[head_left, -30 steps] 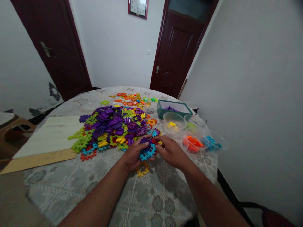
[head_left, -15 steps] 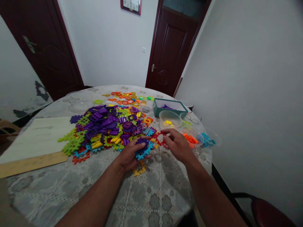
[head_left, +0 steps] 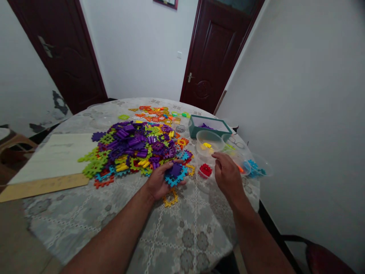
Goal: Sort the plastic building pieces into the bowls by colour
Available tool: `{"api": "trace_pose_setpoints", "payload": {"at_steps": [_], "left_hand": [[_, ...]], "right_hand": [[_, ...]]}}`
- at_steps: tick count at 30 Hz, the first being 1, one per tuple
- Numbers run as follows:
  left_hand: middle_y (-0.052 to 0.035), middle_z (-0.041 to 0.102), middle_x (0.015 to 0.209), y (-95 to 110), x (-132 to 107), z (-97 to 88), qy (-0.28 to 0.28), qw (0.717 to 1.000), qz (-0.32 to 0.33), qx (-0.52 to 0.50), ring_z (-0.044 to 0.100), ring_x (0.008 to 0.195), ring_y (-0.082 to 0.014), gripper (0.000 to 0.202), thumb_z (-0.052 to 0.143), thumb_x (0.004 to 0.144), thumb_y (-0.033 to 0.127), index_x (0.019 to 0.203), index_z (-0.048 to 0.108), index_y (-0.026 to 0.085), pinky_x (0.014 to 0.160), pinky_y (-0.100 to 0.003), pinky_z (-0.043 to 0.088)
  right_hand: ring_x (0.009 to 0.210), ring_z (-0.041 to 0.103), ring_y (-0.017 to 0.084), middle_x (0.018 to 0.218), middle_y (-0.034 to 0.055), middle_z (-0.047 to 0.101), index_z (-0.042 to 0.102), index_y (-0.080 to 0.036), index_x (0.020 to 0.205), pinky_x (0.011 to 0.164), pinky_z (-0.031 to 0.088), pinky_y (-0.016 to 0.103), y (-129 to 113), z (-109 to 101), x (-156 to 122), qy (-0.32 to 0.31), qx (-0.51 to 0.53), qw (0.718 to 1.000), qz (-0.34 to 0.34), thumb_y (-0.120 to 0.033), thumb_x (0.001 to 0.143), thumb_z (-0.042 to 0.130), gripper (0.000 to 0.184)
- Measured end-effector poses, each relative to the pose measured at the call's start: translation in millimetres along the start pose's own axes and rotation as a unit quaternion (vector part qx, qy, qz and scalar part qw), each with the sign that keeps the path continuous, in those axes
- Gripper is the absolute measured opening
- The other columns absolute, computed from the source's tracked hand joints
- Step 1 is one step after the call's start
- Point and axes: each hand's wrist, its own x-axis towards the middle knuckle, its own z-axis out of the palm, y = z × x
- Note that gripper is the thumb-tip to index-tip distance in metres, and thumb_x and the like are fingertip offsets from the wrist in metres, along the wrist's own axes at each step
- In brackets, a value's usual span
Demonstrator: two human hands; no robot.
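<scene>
My left hand (head_left: 159,182) is closed around a small stack of purple and blue plastic tiles (head_left: 175,173) at the near edge of a big heap of coloured interlocking tiles (head_left: 134,146). My right hand (head_left: 228,173) hovers with fingers loosely spread, holding nothing, beside a clear bowl (head_left: 203,182) with red tiles (head_left: 205,169) in it. A yellow tile (head_left: 171,198) lies on the patterned tablecloth (head_left: 185,232) just under my left hand.
Clear bowls hold yellow pieces (head_left: 207,145), orange pieces (head_left: 240,168) and blue pieces (head_left: 254,168). A teal box (head_left: 209,126) with purple pieces stands behind them. A pale board (head_left: 54,156) lies at the left. Two dark doors (head_left: 212,53) are behind the table.
My right hand picked a red tile from the stack, carried it right and let it go into the clear bowl. My left hand stayed on the purple and blue tiles.
</scene>
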Motion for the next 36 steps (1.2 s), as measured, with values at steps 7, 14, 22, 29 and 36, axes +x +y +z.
{"api": "trace_pose_setpoints", "payload": {"at_steps": [7, 14, 22, 29, 36], "left_hand": [[-0.0164, 0.08, 0.102, -3, 3, 0.4, -0.003, 0.999, -0.005, -0.04, 0.078, 0.088, -0.028, 0.032, 0.057, 0.1, 0.029, 0.118, 0.075, 0.009, 0.079, -0.043, 0.066], [-0.01, 0.078, 0.085, -7, 5, 4.5, 0.004, 0.997, 0.005, -0.083, 0.076, 0.082, -0.0225, 0.03, 0.058, 0.104, 0.033, 0.1, 0.077, 0.011, 0.086, -0.032, 0.062], [-0.0131, 0.079, 0.098, -3, 0, 4.5, 0.024, 0.999, 0.002, -0.045, 0.075, 0.081, -0.0248, 0.023, 0.06, 0.095, 0.021, 0.108, 0.076, 0.011, 0.075, -0.041, 0.066], [-0.019, 0.076, 0.11, -1, 0, -0.5, -0.001, 1.0, -0.006, 0.008, 0.076, 0.09, -0.0298, 0.053, 0.057, 0.082, 0.015, 0.133, 0.069, 0.008, 0.077, -0.048, 0.067], [-0.0206, 0.076, 0.111, -2, 1, -3.2, -0.008, 1.0, -0.009, -0.006, 0.076, 0.096, -0.0319, 0.054, 0.058, 0.082, 0.017, 0.133, 0.069, 0.007, 0.079, -0.048, 0.066]], "right_hand": [[0.127, 0.063, 0.03, 0.134, 0.0129, 0.07, 0.065, -0.025, 0.137, 0.114, 0.049, 0.053, -60, 24, -14, -0.128, 0.057, 0.986, -0.089, -0.025, 0.103, 0.058, 0.035], [0.13, 0.056, 0.034, 0.14, 0.0138, 0.066, 0.065, -0.024, 0.137, 0.113, 0.047, 0.056, -85, 48, -24, -0.18, 0.014, 0.978, -0.108, -0.027, 0.095, 0.072, 0.042], [0.117, 0.065, 0.029, 0.126, 0.0118, 0.072, 0.068, -0.024, 0.13, 0.105, 0.052, 0.049, -60, 14, 11, -0.195, 0.064, 0.974, -0.098, -0.024, 0.095, 0.073, 0.036], [0.096, 0.07, 0.024, 0.109, 0.0091, 0.078, 0.077, -0.02, 0.117, 0.094, 0.054, 0.04, 14, 13, 131, -0.189, -0.004, 0.982, 0.008, -0.02, 0.09, 0.073, 0.027], [0.112, 0.069, 0.03, 0.127, 0.0176, 0.071, 0.073, -0.015, 0.121, 0.105, 0.053, 0.049, 25, 28, 162, 0.049, -0.015, 0.998, -0.024, -0.017, 0.09, 0.064, 0.032]]}}
